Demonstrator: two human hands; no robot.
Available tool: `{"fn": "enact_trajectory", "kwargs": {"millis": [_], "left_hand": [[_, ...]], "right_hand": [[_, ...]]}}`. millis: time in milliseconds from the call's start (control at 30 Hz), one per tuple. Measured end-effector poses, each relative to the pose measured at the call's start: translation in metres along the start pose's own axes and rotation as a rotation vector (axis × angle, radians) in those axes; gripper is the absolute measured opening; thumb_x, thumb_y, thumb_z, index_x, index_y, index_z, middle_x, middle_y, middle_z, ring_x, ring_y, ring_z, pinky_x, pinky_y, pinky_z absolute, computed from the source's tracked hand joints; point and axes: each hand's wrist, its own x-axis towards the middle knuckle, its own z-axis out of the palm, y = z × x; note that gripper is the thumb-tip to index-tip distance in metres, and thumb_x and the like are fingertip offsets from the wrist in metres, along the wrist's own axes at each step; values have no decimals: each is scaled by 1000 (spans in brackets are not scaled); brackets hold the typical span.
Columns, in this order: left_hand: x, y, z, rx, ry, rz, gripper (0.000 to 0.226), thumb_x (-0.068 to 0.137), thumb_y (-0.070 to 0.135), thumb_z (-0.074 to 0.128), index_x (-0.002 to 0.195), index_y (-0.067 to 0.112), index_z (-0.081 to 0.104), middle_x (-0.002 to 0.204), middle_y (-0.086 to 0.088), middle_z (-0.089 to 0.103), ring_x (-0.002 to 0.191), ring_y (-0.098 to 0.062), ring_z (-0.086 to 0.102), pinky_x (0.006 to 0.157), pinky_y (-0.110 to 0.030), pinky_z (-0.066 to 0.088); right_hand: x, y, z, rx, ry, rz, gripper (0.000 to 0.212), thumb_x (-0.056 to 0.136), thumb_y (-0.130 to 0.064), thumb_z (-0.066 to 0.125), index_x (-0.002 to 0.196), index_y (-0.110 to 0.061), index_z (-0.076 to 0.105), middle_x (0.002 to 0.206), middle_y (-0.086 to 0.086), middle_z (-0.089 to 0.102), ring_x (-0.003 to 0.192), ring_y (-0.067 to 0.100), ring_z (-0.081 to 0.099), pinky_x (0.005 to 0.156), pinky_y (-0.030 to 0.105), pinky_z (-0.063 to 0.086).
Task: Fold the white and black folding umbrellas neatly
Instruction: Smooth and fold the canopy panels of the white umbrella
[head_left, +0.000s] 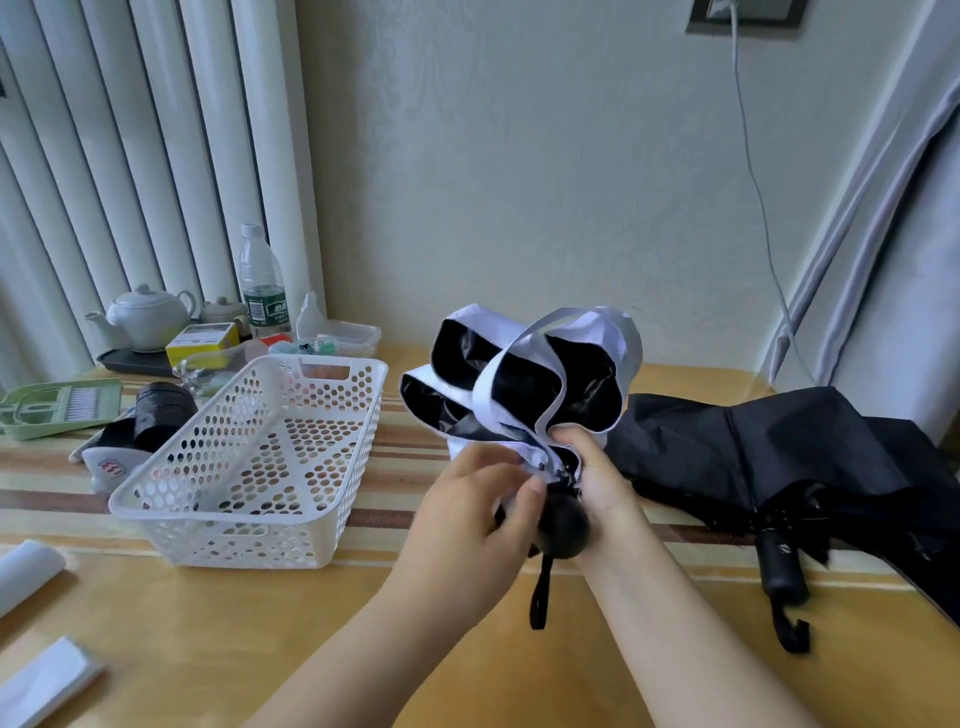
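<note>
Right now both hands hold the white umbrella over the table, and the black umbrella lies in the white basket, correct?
Not quite. In the head view the black umbrella lies on the table, right of the white basket. Both the left hand and right hand do hold the white umbrella.

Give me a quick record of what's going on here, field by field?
Task stage: white umbrella in hand, folds loose
Left hand: pinches the canopy near the handle
Right hand: grips the canopy base
Handle: black, between both hands, strap hanging
Black umbrella: lies unfolded on the table, right
Basket: white, left of the hands
</note>
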Motion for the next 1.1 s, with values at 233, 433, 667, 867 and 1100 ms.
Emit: {"fn": "enact_trajectory", "kwargs": {"millis": [233,433,667,867,1100], "left_hand": [[-15,-11,1,-72,323,-66,7,86,15,63,85,21,63,81,10,60,82,-3,56,64,-9,44],[-19,7,17,-12,274,51,36,74,58,55,103,36,50,106,22,45,100,-2,49,83,-16,43],[2,5,26,242,-89,82,95,62,67,33,148,29,19,154,21,13,145,-10,-2,118,-43,5],[9,-3,14,117,-117,189,74,68,46,53,137,19,48,138,13,46,125,1,36,109,-27,32],[12,-10,1,35,-72,70,58,64,16,72,122,20,61,104,38,43,104,16,40,81,9,26]], "right_hand": [[1,-6,-11,92,46,-200,33,82,-36,54,99,-8,60,82,10,63,65,24,63,62,30,55],[4,-2,-3,188,-50,-122,50,68,-42,58,106,-11,67,113,12,66,95,29,63,95,41,44],[5,1,-7,234,-27,-101,37,75,-43,54,65,-10,69,73,7,67,67,21,68,68,26,56],[5,4,-7,140,8,-34,73,68,-49,63,118,4,63,123,23,61,114,34,60,102,41,44],[-2,-1,0,-4,-15,-32,44,88,-25,62,122,2,61,121,22,63,111,31,63,96,40,48]]}}
